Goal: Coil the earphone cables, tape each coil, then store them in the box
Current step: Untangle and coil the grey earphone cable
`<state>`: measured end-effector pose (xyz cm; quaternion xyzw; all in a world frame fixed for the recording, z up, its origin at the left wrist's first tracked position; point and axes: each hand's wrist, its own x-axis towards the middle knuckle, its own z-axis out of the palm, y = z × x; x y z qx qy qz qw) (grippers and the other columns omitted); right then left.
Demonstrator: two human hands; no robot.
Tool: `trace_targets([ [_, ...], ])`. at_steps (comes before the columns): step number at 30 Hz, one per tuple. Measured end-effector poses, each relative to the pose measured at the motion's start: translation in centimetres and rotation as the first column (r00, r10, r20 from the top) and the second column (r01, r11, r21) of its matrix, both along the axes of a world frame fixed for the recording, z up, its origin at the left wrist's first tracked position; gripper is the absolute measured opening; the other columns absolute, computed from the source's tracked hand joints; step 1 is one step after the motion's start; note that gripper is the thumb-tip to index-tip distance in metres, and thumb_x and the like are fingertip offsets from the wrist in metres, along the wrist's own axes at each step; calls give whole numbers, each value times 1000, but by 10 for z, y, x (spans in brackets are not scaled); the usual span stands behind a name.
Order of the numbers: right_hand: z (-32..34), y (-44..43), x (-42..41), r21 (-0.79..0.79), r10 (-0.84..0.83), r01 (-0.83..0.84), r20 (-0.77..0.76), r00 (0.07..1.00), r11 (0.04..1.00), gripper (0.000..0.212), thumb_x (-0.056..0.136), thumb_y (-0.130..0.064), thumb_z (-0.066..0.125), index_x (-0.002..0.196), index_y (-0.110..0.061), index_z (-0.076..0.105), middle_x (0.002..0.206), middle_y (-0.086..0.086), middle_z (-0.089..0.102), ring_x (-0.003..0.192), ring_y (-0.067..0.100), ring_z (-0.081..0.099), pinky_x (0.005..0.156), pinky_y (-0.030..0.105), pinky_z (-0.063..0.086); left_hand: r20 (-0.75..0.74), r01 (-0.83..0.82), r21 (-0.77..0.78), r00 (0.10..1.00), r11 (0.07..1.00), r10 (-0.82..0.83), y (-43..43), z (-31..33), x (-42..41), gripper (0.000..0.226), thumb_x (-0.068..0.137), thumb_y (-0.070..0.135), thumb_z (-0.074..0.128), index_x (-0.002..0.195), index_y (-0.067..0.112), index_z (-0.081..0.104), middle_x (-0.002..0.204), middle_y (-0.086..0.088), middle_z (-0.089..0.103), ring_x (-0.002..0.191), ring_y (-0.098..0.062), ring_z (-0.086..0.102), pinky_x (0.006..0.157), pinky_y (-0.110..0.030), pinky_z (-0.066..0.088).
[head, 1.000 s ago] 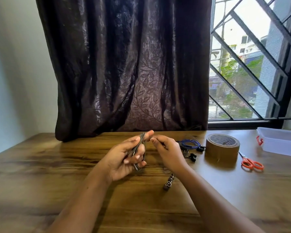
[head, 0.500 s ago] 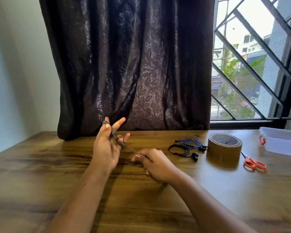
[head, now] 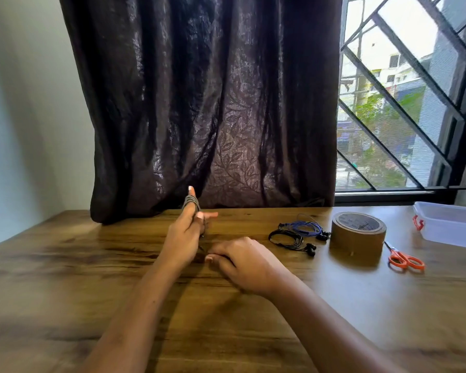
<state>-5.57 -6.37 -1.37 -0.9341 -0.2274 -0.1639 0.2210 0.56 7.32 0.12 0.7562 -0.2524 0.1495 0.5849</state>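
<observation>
My left hand (head: 183, 238) is raised above the wooden table (head: 65, 278), fingers pointing up. A grey earphone cable (head: 191, 202) is wound in several loops round its fingers, and the thumb presses it. A strand runs down to my right hand (head: 242, 262), which rests low on the table and pinches it between thumb and curled fingers. A coiled black earphone (head: 288, 239) and a coiled blue earphone (head: 306, 227) lie to the right. A clear plastic box (head: 452, 224) with a red latch stands at the far right.
A roll of brown tape (head: 358, 238) stands right of the earphones, with orange-handled scissors (head: 404, 258) beside it. A dark curtain (head: 213, 117) hangs to the table's back edge, and a barred window (head: 404, 103) is to its right.
My hands, held together a second ago, have parted. The left one rose with the loops on its fingers. The right one dropped to the table, drawing the strand down.
</observation>
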Motion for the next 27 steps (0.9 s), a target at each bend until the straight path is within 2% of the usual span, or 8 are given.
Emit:
trace_targets([
  [3,2,-5,-1,0,-3,3,117,993,1000,22,97,-36,45,95,-25,64,95,-5,68,84,17,61,72,35,49,-29,61,230,998,971,-55,-2,-3,1,51,100,8,36,146,26,20,123,18,52,119,-9,52,98,-10,33],
  [5,2,-11,1,5,-12,11,199,980,1000,21,96,-37,47,99,-26,65,98,-6,68,86,16,63,72,34,50,-103,145,311,988,939,-118,-3,-3,0,50,100,7,36,145,24,24,139,8,41,130,-7,44,99,-9,28],
  [7,2,-16,2,2,-29,29,293,956,1000,24,94,-40,45,97,-27,65,94,-7,68,85,14,64,69,32,51,-269,272,266,942,925,-199,-6,0,-8,37,101,6,32,135,15,42,108,-10,63,90,-3,66,78,-12,46],
  [10,1,-22,4,-8,-55,63,389,920,998,25,93,-41,48,95,-24,66,90,-9,66,78,12,63,62,28,50,-394,349,232,887,908,-240,-6,2,-16,30,100,7,28,92,6,57,52,-7,57,47,-11,58,60,-25,48],
  [14,2,-25,4,-39,-81,116,499,863,993,26,95,-45,46,92,-26,64,83,-9,62,66,13,60,54,26,47,-508,409,125,809,904,-296,0,4,-19,34,99,10,23,87,7,54,45,-4,43,43,-15,46,62,-32,46],
  [19,6,-22,2,17,-79,82,509,857,997,30,97,-42,41,98,-22,62,84,-7,58,69,16,56,57,26,41,-649,438,-106,650,893,-395,3,8,-23,34,96,13,21,94,6,54,40,-1,28,35,-13,32,85,-49,48],
  [24,2,-24,9,203,-35,-47,384,923,978,20,93,-27,48,101,-19,64,90,-5,59,82,13,56,71,29,48,-695,476,-285,495,832,-521,7,10,-22,35,88,17,27,94,5,59,36,1,25,31,-10,25,72,-44,52],
  [27,2,-25,13,334,-35,-91,353,935,938,15,92,-9,54,97,-17,66,93,-11,61,89,3,57,80,19,45,-670,490,-388,431,780,-604,11,11,-20,41,82,18,30,97,1,64,34,2,24,29,-9,25,68,-42,54],
])
